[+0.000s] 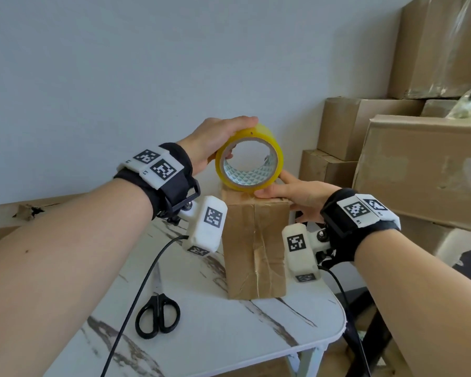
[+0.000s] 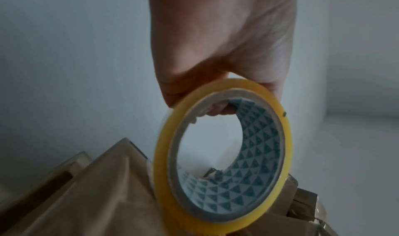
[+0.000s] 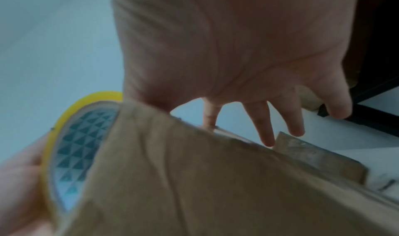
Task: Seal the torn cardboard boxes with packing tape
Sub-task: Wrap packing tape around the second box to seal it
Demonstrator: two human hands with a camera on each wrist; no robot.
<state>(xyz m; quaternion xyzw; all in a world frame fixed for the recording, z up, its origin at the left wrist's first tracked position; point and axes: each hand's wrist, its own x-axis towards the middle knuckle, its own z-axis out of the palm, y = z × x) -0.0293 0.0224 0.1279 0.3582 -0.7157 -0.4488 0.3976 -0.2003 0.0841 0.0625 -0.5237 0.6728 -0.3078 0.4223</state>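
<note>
Where boxes (image 1: 424, 164) stack, marbled table (image 1: 229, 330)

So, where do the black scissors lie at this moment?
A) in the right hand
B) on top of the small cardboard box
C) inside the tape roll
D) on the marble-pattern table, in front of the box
D: the black scissors lie flat on the marble-pattern table, nearer the camera than the small cardboard box, and neither hand touches them.
</note>
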